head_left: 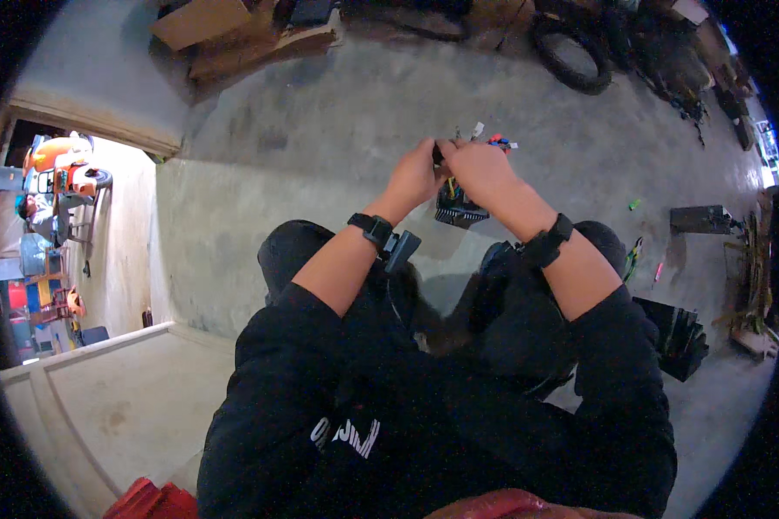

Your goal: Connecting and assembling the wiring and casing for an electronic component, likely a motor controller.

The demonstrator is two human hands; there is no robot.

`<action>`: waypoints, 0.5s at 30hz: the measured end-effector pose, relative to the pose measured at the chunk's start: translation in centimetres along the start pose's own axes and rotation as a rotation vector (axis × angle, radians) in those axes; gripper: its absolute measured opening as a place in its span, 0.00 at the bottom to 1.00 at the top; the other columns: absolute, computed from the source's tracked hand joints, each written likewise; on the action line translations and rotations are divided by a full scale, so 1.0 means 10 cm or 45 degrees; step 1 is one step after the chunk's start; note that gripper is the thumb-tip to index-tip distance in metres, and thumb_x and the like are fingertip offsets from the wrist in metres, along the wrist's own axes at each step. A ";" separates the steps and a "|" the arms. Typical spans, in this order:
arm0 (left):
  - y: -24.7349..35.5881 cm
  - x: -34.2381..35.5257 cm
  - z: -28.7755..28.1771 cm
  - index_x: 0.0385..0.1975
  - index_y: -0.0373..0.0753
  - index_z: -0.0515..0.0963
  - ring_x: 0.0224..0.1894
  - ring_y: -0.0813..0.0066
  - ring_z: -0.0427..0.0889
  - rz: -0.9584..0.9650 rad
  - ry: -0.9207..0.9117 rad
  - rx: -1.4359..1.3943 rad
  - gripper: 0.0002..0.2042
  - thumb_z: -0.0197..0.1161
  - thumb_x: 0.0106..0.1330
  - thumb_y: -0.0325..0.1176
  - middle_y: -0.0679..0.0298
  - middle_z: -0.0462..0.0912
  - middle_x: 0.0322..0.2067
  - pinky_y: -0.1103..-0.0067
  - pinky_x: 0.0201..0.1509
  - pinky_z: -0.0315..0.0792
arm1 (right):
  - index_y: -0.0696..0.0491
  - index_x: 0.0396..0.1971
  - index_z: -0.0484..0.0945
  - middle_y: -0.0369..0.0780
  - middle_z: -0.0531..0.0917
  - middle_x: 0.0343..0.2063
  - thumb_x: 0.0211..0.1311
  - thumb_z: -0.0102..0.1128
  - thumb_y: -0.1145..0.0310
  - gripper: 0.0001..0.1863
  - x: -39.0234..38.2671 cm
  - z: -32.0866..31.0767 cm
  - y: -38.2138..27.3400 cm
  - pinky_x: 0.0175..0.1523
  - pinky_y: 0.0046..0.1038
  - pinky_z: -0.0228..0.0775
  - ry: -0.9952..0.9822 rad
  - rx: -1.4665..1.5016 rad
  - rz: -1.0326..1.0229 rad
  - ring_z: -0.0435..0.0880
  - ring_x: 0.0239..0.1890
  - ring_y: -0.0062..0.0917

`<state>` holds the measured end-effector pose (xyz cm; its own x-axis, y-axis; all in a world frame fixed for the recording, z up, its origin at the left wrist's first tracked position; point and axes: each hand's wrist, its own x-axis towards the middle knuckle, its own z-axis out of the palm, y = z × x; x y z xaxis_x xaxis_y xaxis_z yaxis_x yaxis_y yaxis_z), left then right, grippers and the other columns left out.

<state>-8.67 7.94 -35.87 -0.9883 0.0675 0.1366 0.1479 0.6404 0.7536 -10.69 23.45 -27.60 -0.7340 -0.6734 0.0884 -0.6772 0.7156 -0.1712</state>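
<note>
My left hand (414,176) and my right hand (480,173) meet in front of me, fingers closed in a pinch around something small and dark that I cannot make out. Just below them, on the concrete floor, a black finned box (461,212) shows between my wrists. Yellow and green wires (451,187) run up from it, partly hidden behind my right hand. Past the right knuckles, red and blue connectors (497,140) and a white connector (478,130) stick out. Each of my wrists wears a black band with a device on it.
To the right lie a dark metal box (699,219), a black finned block (672,336), a pink stick-like thing (659,272) and a small green piece (635,205). A tyre (571,54) and cardboard (201,24) stand at the far side. An orange vehicle (59,160) shows through the left doorway.
</note>
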 end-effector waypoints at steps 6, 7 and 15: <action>0.10 0.07 -0.08 0.38 0.32 0.72 0.43 0.45 0.84 -0.067 -0.087 -0.200 0.15 0.70 0.57 0.30 0.45 0.83 0.37 0.64 0.44 0.77 | 0.56 0.30 0.84 0.47 0.86 0.30 0.53 0.62 0.71 0.06 0.05 -0.13 0.05 0.39 0.43 0.81 -0.183 -0.017 0.022 0.87 0.36 0.44; 0.08 0.07 -0.08 0.38 0.32 0.73 0.43 0.46 0.84 -0.091 -0.105 -0.270 0.15 0.70 0.57 0.30 0.44 0.83 0.37 0.64 0.45 0.77 | 0.56 0.30 0.84 0.47 0.86 0.30 0.53 0.62 0.72 0.06 0.07 -0.15 0.04 0.39 0.43 0.81 -0.220 -0.009 0.017 0.87 0.36 0.44; -0.21 0.12 -0.01 0.37 0.33 0.72 0.42 0.39 0.80 0.038 -0.159 -0.347 0.08 0.62 0.59 0.22 0.47 0.83 0.36 0.65 0.44 0.76 | 0.56 0.27 0.84 0.47 0.86 0.30 0.52 0.61 0.73 0.05 0.12 -0.01 0.06 0.39 0.43 0.80 -0.168 0.033 -0.127 0.86 0.36 0.45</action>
<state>-10.20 6.59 -37.18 -0.9777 0.1880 0.0941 0.1650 0.4086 0.8977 -11.97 23.08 -27.46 -0.6487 -0.7607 -0.0229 -0.7435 0.6400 -0.1938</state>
